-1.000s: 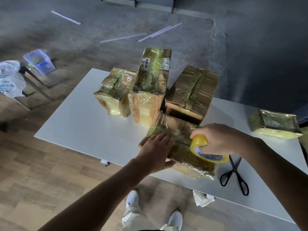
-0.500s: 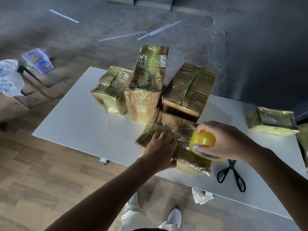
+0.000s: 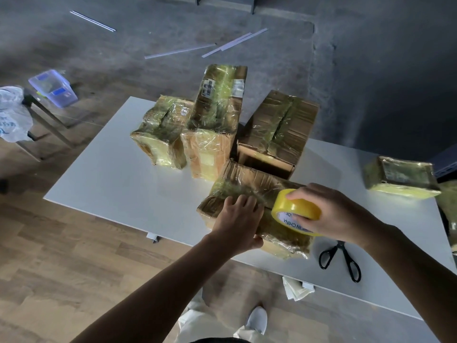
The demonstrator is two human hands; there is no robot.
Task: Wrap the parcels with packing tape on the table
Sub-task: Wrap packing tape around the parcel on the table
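One parcel [image 3: 249,179] under left hand [image 3: 237,224], tape roll [image 3: 294,209] in right hand [image 3: 333,214]

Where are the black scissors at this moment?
In the head view, the scissors lie on the white table at lower right, beside the nearest parcel, just below the right hand.

Near parcel [image 3: 249,194] in front of 3 parcels [image 3: 215,125] on table [image 3: 111,184]; scissors [image 3: 340,259] to its right.
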